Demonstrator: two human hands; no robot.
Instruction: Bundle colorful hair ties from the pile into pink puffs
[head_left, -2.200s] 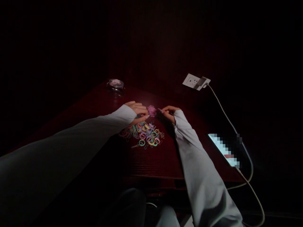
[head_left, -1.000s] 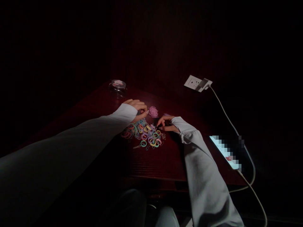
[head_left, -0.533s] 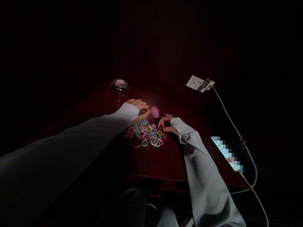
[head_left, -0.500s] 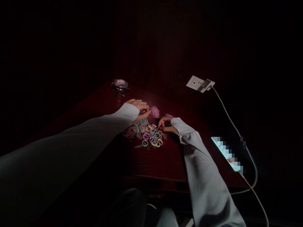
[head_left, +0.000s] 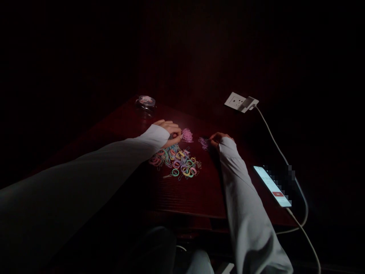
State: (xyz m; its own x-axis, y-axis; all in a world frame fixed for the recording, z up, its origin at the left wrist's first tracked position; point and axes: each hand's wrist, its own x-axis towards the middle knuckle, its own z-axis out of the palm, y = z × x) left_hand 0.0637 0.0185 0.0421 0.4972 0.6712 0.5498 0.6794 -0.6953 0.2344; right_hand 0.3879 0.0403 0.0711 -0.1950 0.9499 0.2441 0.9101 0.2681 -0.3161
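Note:
A loose heap of small coloured elastic bands [head_left: 176,160] lies on a dark red wooden table [head_left: 188,190]. My left hand [head_left: 170,131] rests curled beside a small pink bunch of bands [head_left: 187,135], its fingertips pinched at the bunch's edge. My right hand [head_left: 218,138] sits farther right with fingers closed next to a small purple bunch of bands [head_left: 203,142], touching it. Both arms wear pale long sleeves. The scene is very dark.
A small clear jar with a patterned lid [head_left: 146,102] stands at the table's far corner. A lit phone [head_left: 272,185] lies at the right edge, its white cable [head_left: 273,140] running up to a charger in a wall socket [head_left: 241,102].
My right hand has left the coloured heap and moved back and right to the purple bunch. My left hand has stayed by the pink bunch.

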